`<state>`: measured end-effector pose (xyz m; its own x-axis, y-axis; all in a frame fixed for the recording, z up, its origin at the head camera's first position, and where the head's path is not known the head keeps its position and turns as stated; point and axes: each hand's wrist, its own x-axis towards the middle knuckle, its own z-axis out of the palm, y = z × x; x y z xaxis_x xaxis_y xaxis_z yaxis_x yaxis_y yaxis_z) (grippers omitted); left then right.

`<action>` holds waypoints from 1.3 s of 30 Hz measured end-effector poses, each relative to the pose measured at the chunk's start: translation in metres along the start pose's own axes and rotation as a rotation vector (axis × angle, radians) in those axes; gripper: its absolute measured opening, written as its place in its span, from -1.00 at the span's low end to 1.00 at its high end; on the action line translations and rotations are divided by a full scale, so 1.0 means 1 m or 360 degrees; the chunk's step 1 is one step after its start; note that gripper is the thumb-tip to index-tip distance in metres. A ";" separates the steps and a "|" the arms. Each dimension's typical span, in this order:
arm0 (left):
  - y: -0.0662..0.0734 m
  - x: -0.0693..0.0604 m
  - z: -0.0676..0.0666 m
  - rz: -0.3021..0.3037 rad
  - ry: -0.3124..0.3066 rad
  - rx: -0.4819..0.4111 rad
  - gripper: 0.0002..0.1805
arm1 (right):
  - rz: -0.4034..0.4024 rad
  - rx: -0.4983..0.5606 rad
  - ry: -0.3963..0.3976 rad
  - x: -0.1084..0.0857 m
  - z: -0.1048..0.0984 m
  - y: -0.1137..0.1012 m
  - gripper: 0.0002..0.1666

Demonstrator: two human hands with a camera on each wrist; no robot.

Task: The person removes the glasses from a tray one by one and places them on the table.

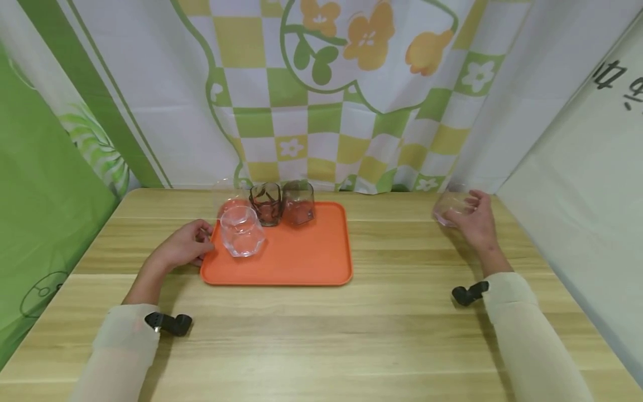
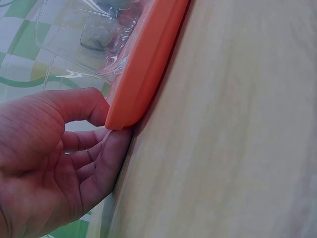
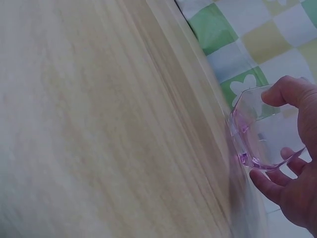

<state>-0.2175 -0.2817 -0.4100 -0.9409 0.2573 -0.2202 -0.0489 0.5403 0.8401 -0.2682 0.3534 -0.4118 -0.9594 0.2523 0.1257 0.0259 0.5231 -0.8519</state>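
Note:
An orange tray (image 1: 301,257) lies left of the table's middle, its left edge pinched between thumb and fingers of the left hand (image 1: 183,244); the left wrist view shows the thumb over the tray's rim (image 2: 141,74) and fingers below. On the tray stand a clear glass (image 1: 243,237), another clear one behind it, a dark patterned glass (image 1: 266,205) and a smoky glass (image 1: 298,206). At the table's far right, the right hand (image 1: 477,223) holds a clear glass with a pinkish base (image 1: 446,209); in the right wrist view thumb and fingers lie around this glass (image 3: 262,136).
The wooden table (image 1: 321,335) spans the view. A checked, flowered curtain (image 1: 321,123) hangs along its back edge. Green cloth (image 1: 45,167) is at the left, and a pale panel (image 1: 593,167) with dark writing stands at the right.

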 end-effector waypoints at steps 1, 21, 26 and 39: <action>0.000 0.000 0.000 -0.0001 0.0001 -0.0001 -0.56 | -0.0004 0.0003 -0.0001 0.000 0.000 0.001 0.08; -0.002 -0.001 0.001 0.0001 0.0009 -0.0012 -0.56 | -0.0045 -0.0041 0.0006 -0.003 -0.004 -0.004 0.17; -0.003 0.003 0.001 -0.0012 0.0014 -0.0016 -0.56 | -0.0200 -0.0036 0.0299 -0.008 -0.001 -0.012 0.14; 0.002 -0.001 0.001 -0.0015 0.0016 -0.0011 -0.56 | -0.0632 0.0065 0.0412 -0.026 0.034 -0.059 -0.08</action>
<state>-0.2165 -0.2799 -0.4086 -0.9437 0.2440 -0.2232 -0.0601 0.5371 0.8414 -0.2542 0.2883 -0.3816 -0.7914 0.2363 0.5638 -0.3448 0.5891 -0.7308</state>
